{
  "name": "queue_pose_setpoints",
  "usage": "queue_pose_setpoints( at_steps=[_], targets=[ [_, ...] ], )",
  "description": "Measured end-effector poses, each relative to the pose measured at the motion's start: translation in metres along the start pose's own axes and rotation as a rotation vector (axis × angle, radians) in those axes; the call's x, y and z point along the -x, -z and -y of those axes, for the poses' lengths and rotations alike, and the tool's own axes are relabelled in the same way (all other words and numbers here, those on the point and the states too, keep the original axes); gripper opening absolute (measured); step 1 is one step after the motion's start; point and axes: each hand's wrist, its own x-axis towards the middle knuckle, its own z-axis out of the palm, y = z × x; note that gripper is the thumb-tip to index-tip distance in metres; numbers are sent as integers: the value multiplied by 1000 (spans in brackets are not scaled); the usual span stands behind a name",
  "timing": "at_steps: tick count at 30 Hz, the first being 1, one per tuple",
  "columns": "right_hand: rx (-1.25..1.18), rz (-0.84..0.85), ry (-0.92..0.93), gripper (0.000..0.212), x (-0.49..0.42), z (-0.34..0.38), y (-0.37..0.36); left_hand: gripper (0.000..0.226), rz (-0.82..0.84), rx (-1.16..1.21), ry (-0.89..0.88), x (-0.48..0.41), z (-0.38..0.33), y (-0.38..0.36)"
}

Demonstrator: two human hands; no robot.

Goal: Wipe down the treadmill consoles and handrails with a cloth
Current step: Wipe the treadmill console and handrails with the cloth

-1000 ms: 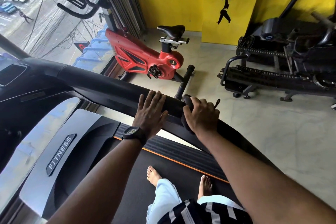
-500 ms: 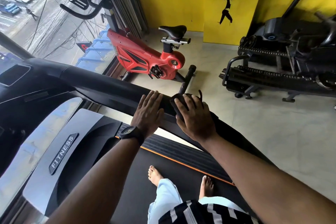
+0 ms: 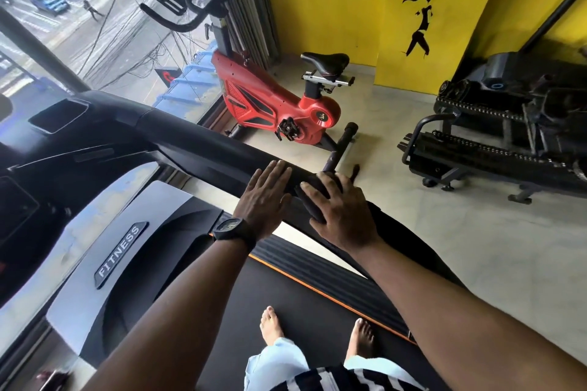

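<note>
Right hand (image 3: 344, 216) lies spread-fingered over a dark cloth (image 3: 309, 205), pressing it onto the handrail (image 3: 197, 146) just right of centre frame. The fingers are apart and fairly straight rather than clenched, and a corner of the cloth sticks up past the fingertips. Just beside it, the left hand (image 3: 265, 200) rests flat on the same rail with its fingers together and straight, holding nothing. A black watch (image 3: 233, 228) sits on that wrist.

A second ago the right hand was lower on the rail, with its fingers curled round it. It has since slid up the rail until it almost meets the left hand, which has stayed put. This looks like one wiping stroke toward the console (image 3: 58, 117) at the upper left. The lower stretch of the rail is probably done, and the part under and beyond the left hand remains.

The rail is a thick, rounded black bar with a matte, padded look, and it curves up into the glossy console. The cloth is bunched, soft and nearly the rail's colour. Below are a smooth grey cover (image 3: 104, 232) and the flat black belt (image 3: 295, 320) with an orange edge. A red bike (image 3: 270, 105) stands on the pale tiled floor (image 3: 444, 247) beyond.
</note>
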Motion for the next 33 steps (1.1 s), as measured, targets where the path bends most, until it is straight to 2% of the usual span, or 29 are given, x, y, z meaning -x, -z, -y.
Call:
queue_pose_setpoints(
  at_steps=[4,11,18,21,25,28,33],
  targets=[
    [-12,-11,134,72,-35,34,6,61,-28,28,80,6,18,13],
    [6,-18,172,70,-79,95,-7,59,-92,10,253,47,106,51],
    [-45,-86,257,61,-128,214,-32,73,-110,-74,364,110,219,95],
    [-54,-101,236,64,-147,262,-42,63,-118,-101,393,131,263,113],
    [-32,-140,206,60,-174,306,-55,62,-141,-112,352,143,315,130],
    [-2,-176,163,62,-190,320,-59,65,-93,-135,298,135,337,133],
    [-49,-213,-91,77,-197,318,-71,67,-18,-191,87,83,349,134]
  ],
)
